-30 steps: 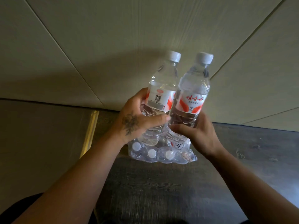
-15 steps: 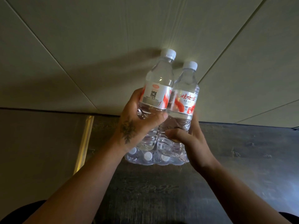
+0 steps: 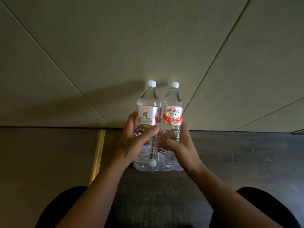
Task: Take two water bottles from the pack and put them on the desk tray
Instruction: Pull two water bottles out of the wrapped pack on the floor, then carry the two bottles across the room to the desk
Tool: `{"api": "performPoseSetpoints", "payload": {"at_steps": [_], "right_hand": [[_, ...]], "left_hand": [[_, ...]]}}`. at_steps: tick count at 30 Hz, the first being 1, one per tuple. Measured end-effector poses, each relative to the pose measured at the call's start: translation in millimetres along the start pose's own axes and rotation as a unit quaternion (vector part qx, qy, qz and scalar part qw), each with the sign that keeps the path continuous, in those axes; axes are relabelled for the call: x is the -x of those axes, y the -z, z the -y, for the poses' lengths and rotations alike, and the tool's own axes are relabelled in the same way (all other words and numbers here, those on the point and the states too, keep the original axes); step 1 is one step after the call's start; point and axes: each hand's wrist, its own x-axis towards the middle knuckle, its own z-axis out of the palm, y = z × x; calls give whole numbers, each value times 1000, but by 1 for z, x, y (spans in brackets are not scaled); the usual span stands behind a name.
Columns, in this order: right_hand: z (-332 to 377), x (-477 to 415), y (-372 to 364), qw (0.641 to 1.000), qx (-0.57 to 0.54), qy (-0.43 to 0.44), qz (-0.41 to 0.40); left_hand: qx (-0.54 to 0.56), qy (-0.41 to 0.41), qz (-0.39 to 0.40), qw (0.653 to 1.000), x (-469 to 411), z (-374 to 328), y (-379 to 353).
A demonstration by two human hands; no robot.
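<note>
Two clear water bottles with white caps and red-and-white labels are held upright side by side, touching each other. My left hand, tattooed on its back, grips the left bottle around its lower body. My right hand grips the right bottle the same way. Below and behind the bottles lies the shrink-wrapped pack of more bottles on the dark floor, mostly hidden by my hands. No desk tray is in view.
Pale wall panels rise straight ahead. The dark wood-grain floor stretches right; a brass strip divides it from a lighter floor on the left. My dark-clothed knees show at the bottom.
Both bottles have straightened from a rightward tilt to upright and sit lower in view. The view has pulled back, so my knees now show.
</note>
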Motion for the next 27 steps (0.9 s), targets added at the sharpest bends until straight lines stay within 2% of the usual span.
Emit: {"api": "performPoseSetpoints", "payload": {"at_steps": [5,12,20,27], "right_hand": [[68,46,11,999,19,-36,-1],[207,148,23,996,-7,-86,-6],[388,268,38,994,-35,-97,-24],[482,336,52,995,-45,-81,-26]], "left_hand": [[14,45,-16,999,51,-71,5],[42,120,-18,992,159,-238,8],[33,129,-14,991,277,-422,19],[18,119,-11,993,345,-512,17]]}}
